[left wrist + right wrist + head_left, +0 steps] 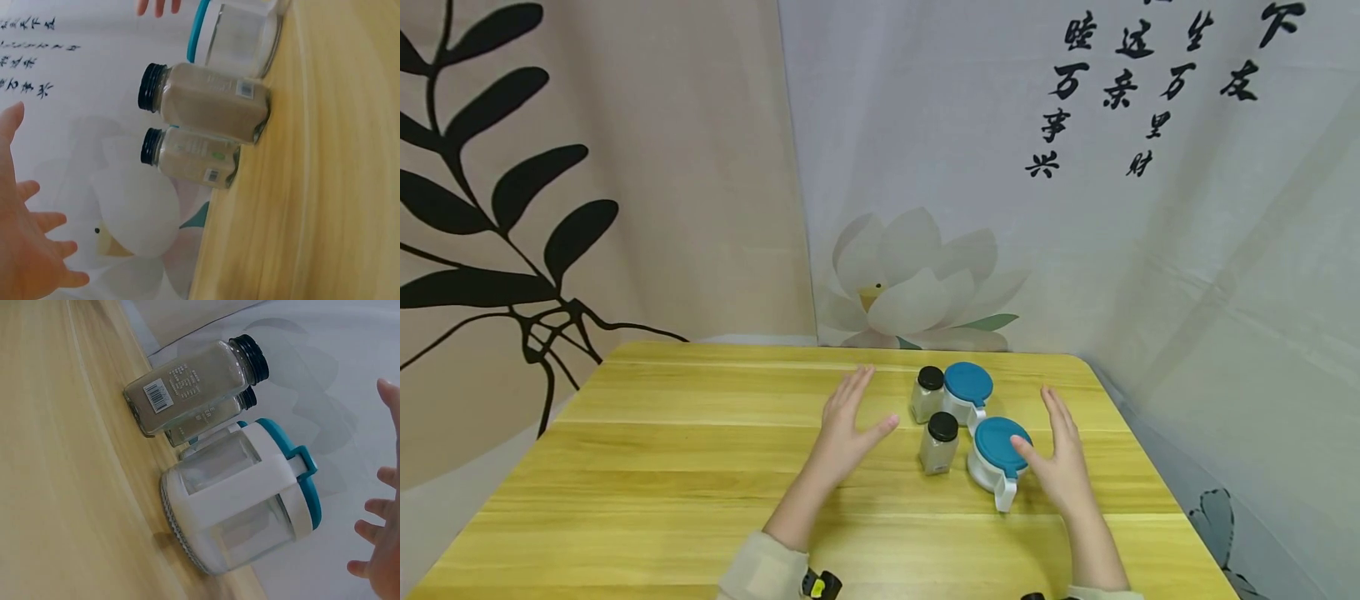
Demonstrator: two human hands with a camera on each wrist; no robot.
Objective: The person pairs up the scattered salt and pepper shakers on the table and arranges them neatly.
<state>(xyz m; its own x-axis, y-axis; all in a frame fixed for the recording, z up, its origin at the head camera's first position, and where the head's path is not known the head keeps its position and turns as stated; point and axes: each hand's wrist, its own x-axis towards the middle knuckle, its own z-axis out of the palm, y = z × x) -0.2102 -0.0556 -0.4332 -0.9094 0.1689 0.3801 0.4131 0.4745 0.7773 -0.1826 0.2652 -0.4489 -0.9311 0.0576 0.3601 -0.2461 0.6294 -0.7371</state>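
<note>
Four-sided glass bottles with black caps stand upright on the table, a front bottle (938, 454) and a rear bottle (927, 404), both holding a pale brownish powder. Right of them are two seasoning jars with blue lids and white handles, a front jar (998, 443) and a rear jar (967, 383). My left hand (842, 433) hovers left of the bottles, fingers straight and thumb spread, touching nothing. On the other side my right hand (1063, 462) is held with fingers extended beside the front jar; its thumb overlaps the lid in the head view, but the right wrist view shows it apart.
A wood-grain table (700, 467) carries the four containers right of its middle. Behind it hangs a pale cloth (925, 125) with a lotus print and dark characters. A beige cloth (700, 167) with black leaves hangs at the left.
</note>
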